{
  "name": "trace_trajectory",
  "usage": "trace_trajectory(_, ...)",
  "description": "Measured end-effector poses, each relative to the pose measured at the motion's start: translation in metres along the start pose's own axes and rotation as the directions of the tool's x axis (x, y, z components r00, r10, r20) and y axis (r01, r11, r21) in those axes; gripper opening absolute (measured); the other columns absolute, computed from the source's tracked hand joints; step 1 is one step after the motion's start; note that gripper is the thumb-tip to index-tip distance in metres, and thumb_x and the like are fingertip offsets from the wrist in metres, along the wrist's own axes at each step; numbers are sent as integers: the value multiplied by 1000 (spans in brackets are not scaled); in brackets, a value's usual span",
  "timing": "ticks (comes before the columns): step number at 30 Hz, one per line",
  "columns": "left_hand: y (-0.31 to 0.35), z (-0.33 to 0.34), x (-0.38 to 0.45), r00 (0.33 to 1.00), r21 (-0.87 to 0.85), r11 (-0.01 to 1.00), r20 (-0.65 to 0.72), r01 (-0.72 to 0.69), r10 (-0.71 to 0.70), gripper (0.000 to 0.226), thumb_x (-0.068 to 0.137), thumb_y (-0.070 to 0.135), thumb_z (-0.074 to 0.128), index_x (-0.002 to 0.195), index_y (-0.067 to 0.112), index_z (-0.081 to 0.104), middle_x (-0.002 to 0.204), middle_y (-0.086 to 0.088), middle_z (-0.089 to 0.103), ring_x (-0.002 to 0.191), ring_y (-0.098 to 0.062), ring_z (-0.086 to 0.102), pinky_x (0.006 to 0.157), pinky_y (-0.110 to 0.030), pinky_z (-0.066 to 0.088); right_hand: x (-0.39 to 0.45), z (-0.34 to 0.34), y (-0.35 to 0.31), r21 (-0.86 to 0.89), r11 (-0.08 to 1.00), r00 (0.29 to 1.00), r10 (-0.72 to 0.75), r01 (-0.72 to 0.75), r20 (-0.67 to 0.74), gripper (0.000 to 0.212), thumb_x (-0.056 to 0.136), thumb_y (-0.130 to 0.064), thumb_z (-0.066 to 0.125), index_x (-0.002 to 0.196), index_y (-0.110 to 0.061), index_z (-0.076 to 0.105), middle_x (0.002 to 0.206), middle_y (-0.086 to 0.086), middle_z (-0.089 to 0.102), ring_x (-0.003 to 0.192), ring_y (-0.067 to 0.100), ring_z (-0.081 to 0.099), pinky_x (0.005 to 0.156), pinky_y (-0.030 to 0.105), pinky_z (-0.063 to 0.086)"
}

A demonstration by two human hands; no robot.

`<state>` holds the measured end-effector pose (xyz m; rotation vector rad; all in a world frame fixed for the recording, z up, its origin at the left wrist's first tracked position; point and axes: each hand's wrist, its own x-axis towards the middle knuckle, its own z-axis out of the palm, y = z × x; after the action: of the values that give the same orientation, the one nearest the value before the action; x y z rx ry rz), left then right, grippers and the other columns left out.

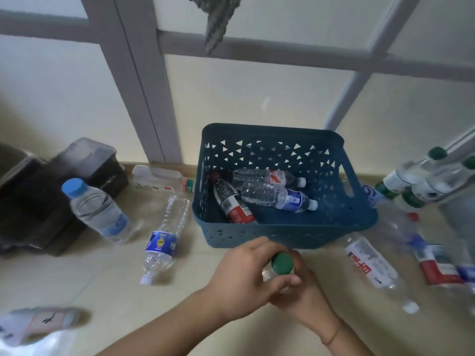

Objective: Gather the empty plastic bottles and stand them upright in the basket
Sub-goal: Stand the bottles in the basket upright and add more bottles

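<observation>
Both hands held one green-capped bottle (281, 265) upright, just in front of the blue basket (285, 233). The left hand (246, 276) and right hand (303, 296) had their fingers curled round it. I think the next move was to lift it over the near wall and stand it inside. Three bottles (277, 197) lay flat in the basket. About ten more sat on the floor (102, 273).

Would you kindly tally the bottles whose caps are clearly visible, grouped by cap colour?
Green caps: 4, the bottle in both hands, one lying behind the basket's left side, two at far right
White caps: 3
Blue caps: 1
Total: 8; the other bottles' caps are blurred or hidden.
</observation>
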<state>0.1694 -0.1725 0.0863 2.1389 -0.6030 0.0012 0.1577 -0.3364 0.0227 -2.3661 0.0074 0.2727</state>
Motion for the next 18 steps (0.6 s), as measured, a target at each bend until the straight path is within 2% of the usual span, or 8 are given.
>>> trace_trajectory(4, 21, 25, 30, 998, 27, 1000, 60, -13, 11, 44, 82, 59, 65, 110, 26, 62, 91, 21, 49, 77, 2, 44, 70, -23, 46, 1, -33, 28, -7, 1000, 999, -23, 22, -32, 64, 53, -56, 72, 108, -41, 42, 107, -47, 47, 95, -18, 54, 72, 11, 50)
trace_trajectory(7, 31, 44, 47, 997, 17, 1000, 71, 7, -9, 47, 80, 59, 65, 111, 24, 63, 93, 17, 55, 77, 0, 47, 71, -26, 49, 5, -51, 51, 55, 998, 1000, -23, 23, -6, 69, 56, -48, 83, 113, -38, 45, 105, -30, 58, 96, -4, 61, 78, 26, 56)
trace_trajectory(10, 38, 58, 56, 996, 28, 1000, 93, 5, -7, 49, 79, 61, 64, 111, 24, 64, 94, 13, 61, 77, -2, 51, 69, -25, 50, 9, -64, 69, 99, 993, 998, -68, 67, 7, 71, 56, -45, 85, 113, -43, 44, 105, -20, 62, 98, 4, 64, 81, 33, 57)
trace_trajectory(12, 43, 66, 61, 995, 42, 999, 104, -11, 6, 47, 79, 60, 65, 109, 24, 64, 92, 13, 61, 77, -4, 53, 68, -21, 48, 10, -74, 68, 89, 988, 992, -126, 125, 11, 61, 57, -40, 82, 103, -50, 44, 98, -17, 63, 92, 6, 65, 78, 28, 56)
trace_trajectory(14, 49, 73, 66, 994, 42, 999, 105, -8, 4, 45, 80, 59, 65, 109, 24, 64, 91, 13, 61, 77, -4, 52, 67, -18, 45, 9, -84, 71, 113, 976, 982, -189, 187, 4, 54, 60, -28, 82, 96, -49, 48, 91, -18, 63, 88, 4, 64, 74, 20, 53)
trace_trajectory(15, 53, 76, 69, 995, 40, 999, 100, -3, -1, 45, 80, 58, 65, 109, 24, 63, 90, 12, 61, 76, -4, 52, 67, -19, 45, 8, -89, 77, 120, 972, 979, -204, 202, 2, 54, 60, -28, 84, 99, -44, 50, 92, -18, 64, 89, 1, 64, 73, 19, 53)
trace_trajectory(18, 62, 89, 82, 995, 51, 999, 102, 15, -20, 45, 82, 57, 64, 112, 24, 62, 91, 10, 61, 74, -2, 49, 68, -27, 49, 5, -104, 98, 102, 979, 984, -178, 177, -1, 58, 61, -46, 82, 109, -36, 52, 97, -21, 67, 89, -2, 66, 72, 26, 55)
